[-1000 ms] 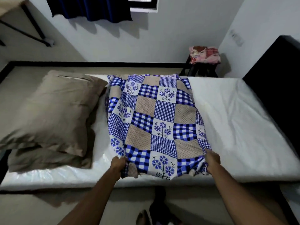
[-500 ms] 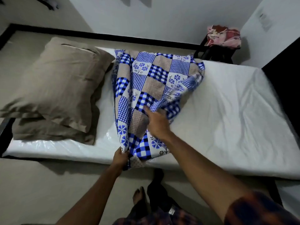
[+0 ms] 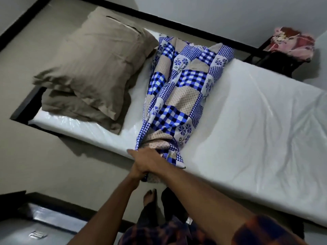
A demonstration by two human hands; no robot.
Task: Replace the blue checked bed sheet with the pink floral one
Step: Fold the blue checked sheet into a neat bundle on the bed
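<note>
The blue checked bed sheet, soft, light and likely to slip loose, lies folded in a long strip across the white mattress. The left hand grips its bunched near end, probably the surest hold. The right hand lies over it, grip unclear. The pink floral sheet sits beyond the far corner.

The right hand is lying over the left hand, both gripping the blue checked sheet at the mattress edge.
</note>
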